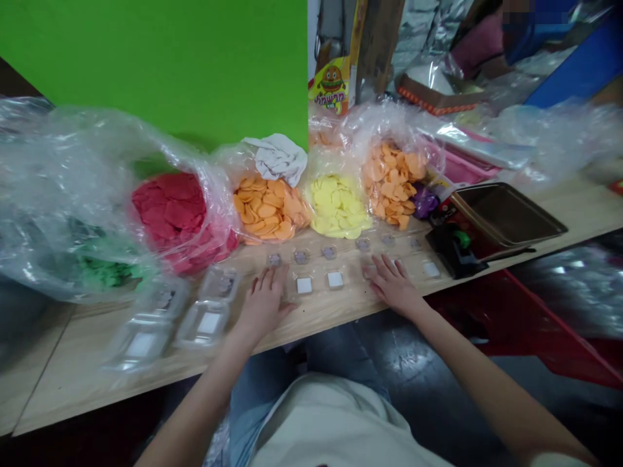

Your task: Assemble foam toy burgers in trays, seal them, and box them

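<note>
My left hand (264, 299) rests on a small see-through plastic box at the front of the table, its fingers stretched forward and thumb apart. My right hand (393, 285) lies flat with fingers spread over other small boxes in the same row. Between the hands stand two open plastic boxes with white squares inside, the left box (304, 285) and the right box (335, 279). Their raised lids bear small printed labels. Left of my left hand are two larger open clamshell boxes, one nearer (210, 321) and one farther left (141, 344). Neither hand grips anything visible.
Behind the boxes stand plastic bags of red pieces (170, 207), orange pieces (267, 206), yellow pieces (338, 202) and light orange pieces (392, 172). Green bits (109, 269) lie in a bag at left. A black tape dispenser (457, 253) and brown tray (516, 214) sit at right.
</note>
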The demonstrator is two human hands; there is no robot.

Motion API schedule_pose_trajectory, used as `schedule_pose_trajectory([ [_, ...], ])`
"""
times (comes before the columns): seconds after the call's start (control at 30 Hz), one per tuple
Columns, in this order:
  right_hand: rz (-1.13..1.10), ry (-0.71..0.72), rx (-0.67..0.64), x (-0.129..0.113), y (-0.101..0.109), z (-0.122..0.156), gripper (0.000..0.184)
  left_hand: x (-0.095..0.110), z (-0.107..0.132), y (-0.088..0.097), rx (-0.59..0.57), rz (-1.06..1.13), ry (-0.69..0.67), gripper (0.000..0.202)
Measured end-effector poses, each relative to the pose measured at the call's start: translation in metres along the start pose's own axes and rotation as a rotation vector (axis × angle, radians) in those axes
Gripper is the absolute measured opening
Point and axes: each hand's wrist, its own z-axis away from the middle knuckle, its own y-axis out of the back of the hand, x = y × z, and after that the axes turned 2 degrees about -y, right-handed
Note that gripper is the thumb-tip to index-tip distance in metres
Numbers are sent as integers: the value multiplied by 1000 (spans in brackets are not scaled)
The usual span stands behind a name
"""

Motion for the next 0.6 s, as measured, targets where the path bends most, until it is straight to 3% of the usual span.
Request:
schedule_pose_trajectory([
  [0.17, -75, -24, -3, 10, 17, 6, 52, 40, 2, -2, 96, 134, 15, 82],
  [0.27, -281, -84, 141, -24, 41, 2, 53, 28, 30, 17, 223, 292, 86, 76],
  [0.37, -688, -119, 224, -97, 59, -27, 34, -18, 77, 40, 516, 274, 386, 48],
  [0.47, -1028, -62, 53, -197, 66, -72, 34, -71, 124, 55, 709, 111, 704, 37],
  [0.53, -1042, -16, -38, -262, 64, -102, 54, -100, 144, 59, 681, 21, 756, 39],
  [0.6, -954, -15, -47, -311, 54, -123, 68, -123, 151, 60, 553, -22, 719, 44],
])
